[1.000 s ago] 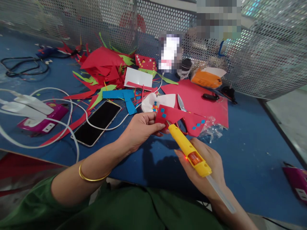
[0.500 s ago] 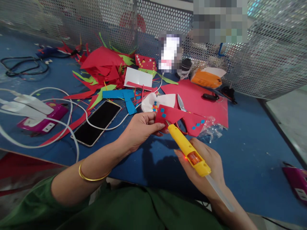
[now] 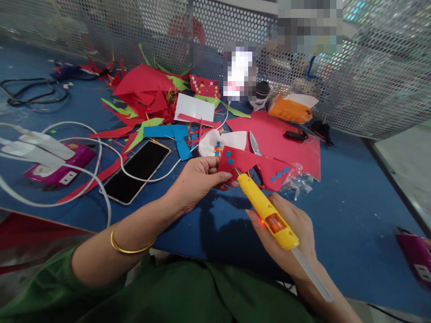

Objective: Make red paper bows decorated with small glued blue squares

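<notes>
My left hand point(image 3: 198, 181) pinches the left end of a red paper cutout point(image 3: 247, 158) between thumb and fingers. Small blue squares are stuck on both ends of the cutout. Wrapped in my right hand point(image 3: 289, 224) is a yellow hot glue gun point(image 3: 257, 197), with a clear glue stick point(image 3: 313, 273) sticking out of its back and a red light glowing at its side. The metal nozzle tip is at the cutout's left part, close to my left thumb; whether it touches cannot be made out. Scissors point(image 3: 255, 144) lie partly hidden behind the cutout.
A black phone point(image 3: 136, 172) and a purple power strip point(image 3: 72, 168) with white cables lie at left. Red and green paper scraps point(image 3: 144, 89) pile up behind. Red sheet point(image 3: 279, 134), orange packet point(image 3: 290, 110) and clear plastic wrap point(image 3: 298, 181) lie right. A perforated metal screen point(image 3: 232, 27) borders the back.
The glue gun and my right hand have shifted very slightly to the right and down. My left hand still holds the red cutout almost in the same place.
</notes>
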### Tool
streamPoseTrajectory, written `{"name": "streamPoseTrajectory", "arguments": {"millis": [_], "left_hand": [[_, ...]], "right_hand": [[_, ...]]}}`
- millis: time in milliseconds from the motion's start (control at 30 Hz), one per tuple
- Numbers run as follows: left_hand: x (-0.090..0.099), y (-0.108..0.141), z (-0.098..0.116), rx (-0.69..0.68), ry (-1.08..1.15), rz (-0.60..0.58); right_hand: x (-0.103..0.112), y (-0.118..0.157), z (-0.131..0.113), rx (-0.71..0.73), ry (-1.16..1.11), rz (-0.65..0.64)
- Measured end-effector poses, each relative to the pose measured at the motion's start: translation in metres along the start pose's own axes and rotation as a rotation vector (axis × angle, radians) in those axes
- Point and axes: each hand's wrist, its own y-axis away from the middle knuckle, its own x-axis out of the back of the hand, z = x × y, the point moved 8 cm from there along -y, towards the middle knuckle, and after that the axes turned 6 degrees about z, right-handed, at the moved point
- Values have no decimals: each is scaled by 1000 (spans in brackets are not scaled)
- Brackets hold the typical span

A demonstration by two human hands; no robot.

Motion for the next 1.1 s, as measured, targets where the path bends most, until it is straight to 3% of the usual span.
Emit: {"name": "streamPoseTrajectory", "arguments": {"millis": [467, 767, 933, 1100], "left_hand": [[0, 0, 0, -6, 18, 8], [2, 0, -1, -1, 5, 24], [6, -1, 1, -19, 16, 52], [9, 0, 3, -21, 21, 81]], "right_hand": [[1, -1, -3, 1, -35, -22], [19, 3, 3, -39, 52, 188], [16, 6, -3, -68, -87, 95], [47, 15, 43, -288, -45, 305]]}}
